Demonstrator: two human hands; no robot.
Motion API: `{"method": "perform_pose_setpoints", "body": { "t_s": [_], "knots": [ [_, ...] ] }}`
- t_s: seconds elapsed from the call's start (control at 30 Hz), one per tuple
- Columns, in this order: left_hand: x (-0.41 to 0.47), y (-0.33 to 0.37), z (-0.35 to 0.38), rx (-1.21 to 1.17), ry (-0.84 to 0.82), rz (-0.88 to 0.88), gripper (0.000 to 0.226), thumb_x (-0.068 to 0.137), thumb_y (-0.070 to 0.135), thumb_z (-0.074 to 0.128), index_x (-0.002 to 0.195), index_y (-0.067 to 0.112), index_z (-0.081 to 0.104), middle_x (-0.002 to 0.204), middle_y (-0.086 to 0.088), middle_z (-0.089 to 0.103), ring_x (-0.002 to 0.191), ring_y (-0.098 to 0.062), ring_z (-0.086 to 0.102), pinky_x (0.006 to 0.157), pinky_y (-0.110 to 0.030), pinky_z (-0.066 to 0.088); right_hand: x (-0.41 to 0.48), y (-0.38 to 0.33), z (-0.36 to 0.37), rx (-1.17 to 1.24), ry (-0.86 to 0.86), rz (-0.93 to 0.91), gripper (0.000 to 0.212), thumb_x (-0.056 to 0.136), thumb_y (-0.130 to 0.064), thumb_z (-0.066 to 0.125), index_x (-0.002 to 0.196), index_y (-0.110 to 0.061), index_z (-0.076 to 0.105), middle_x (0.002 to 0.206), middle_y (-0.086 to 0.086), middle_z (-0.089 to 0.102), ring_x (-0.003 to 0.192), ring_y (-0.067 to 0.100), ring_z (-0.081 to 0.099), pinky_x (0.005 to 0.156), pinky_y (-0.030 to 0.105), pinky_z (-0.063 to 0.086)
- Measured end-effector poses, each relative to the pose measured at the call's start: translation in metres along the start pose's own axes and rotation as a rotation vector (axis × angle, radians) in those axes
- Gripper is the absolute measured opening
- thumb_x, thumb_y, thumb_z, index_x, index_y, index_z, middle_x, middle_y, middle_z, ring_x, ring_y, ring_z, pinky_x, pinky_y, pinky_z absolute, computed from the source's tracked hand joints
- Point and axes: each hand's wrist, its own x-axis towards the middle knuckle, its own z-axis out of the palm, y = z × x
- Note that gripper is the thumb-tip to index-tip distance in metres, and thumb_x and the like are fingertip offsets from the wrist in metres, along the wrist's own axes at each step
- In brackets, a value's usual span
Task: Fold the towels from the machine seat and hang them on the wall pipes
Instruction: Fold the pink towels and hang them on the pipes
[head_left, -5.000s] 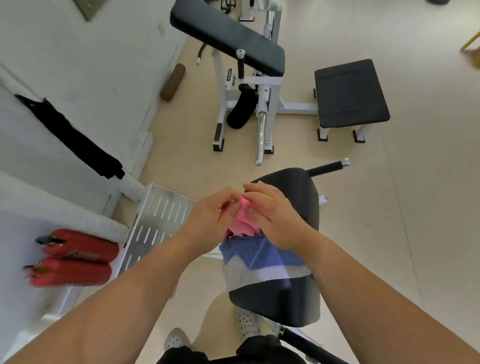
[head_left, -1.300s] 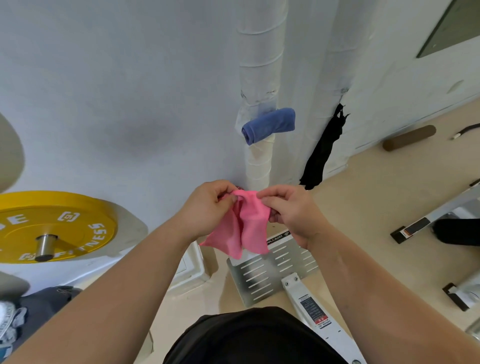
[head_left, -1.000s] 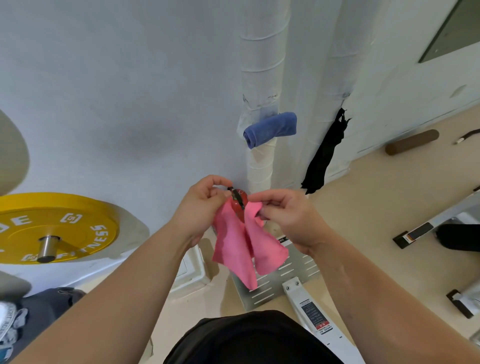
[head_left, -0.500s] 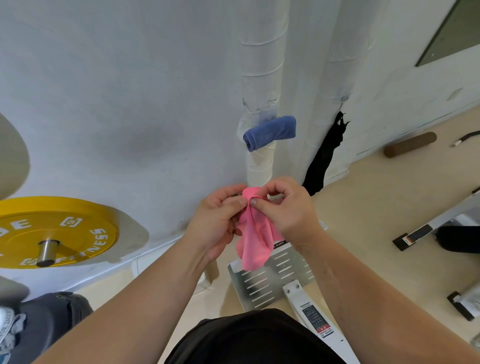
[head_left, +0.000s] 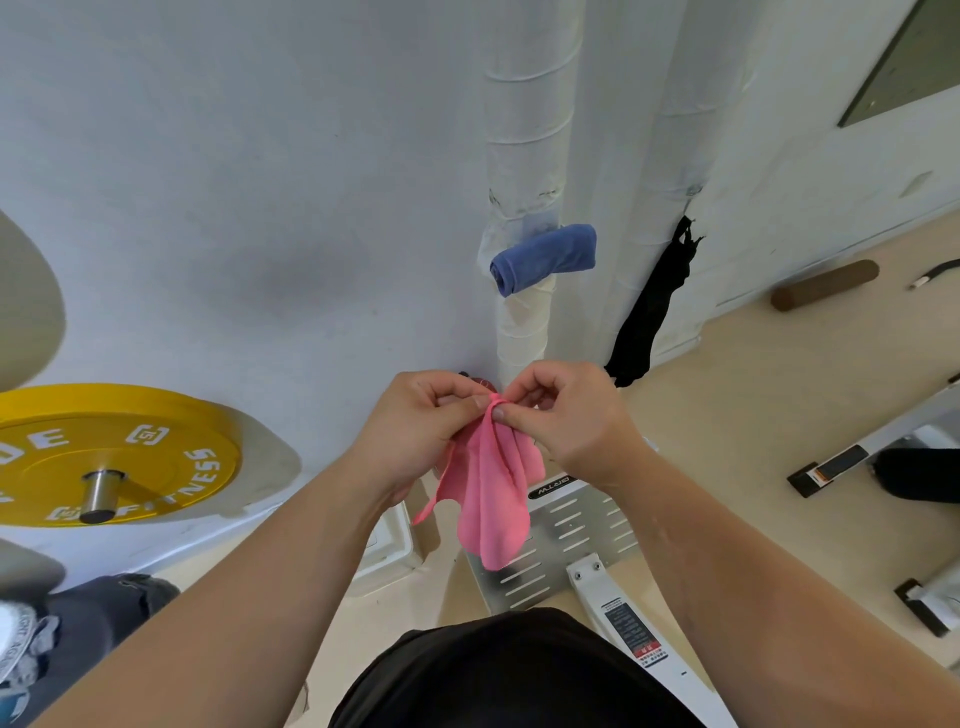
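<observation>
Left hand (head_left: 415, 431): fingers curled, thumb and forefinger pinching the top edge of the pink towel (head_left: 488, 499) from the left side.
Right hand (head_left: 566, 421): thumb and forefinger pinching the same gathered top edge from the right; the fingertips of both hands meet at one bunched point.
Pink towel: held in mid-air in front of the wall, gathered at the top, hanging loose below in several soft pleats; lower corner dangles above the perforated metal footplate (head_left: 566, 551). Not touching any pipe.
Left wall pipe (head_left: 524, 156): white-wrapped, upright; a rolled blue towel (head_left: 543, 258) sits against it, above the hands and apart from them.
Right wall pipe (head_left: 665, 156): white-wrapped, upright; a black cloth (head_left: 652, 312) hangs down along it to near floor level.
Yellow weight plate (head_left: 119, 452): at left, mounted on a metal sleeve, close to the wall.
Brown roller (head_left: 823, 285): on the floor at the wall base, far right.
Red object behind the hands: only a sliver shows; cannot tell what it is.
Person: black garment at bottom centre, both forearms bare.
</observation>
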Motion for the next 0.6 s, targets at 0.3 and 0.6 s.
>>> {"method": "perform_pose_setpoints", "body": {
  "t_s": [0.3,0.6],
  "knots": [
    [0.000,-0.001,0.001,-0.024,0.076,0.034,0.005,0.088,-0.001,0.071,0.087,-0.001,0.076,0.078,-0.020,0.074,0.068,-0.026,0.065,0.072,-0.037,0.054,0.000,0.004,0.003,-0.030,-0.019,-0.028,0.024,0.080,-0.023,0.083,0.084,-0.023,0.059,0.073,0.001,0.068,0.060,0.009,0.052,0.060,0.020,0.044],
    [0.016,0.020,-0.030,0.030,0.315,0.219,0.018,0.098,0.003,0.057,0.086,0.012,0.066,0.066,0.002,0.056,0.064,-0.016,0.049,0.063,-0.033,0.042,0.006,0.047,-0.005,-0.761,-0.303,-0.122,0.043,0.078,-0.057,0.050,0.073,-0.018,0.069,0.075,-0.001,0.059,0.082,0.025,0.050,0.081,0.044,0.047]
  ]
}}
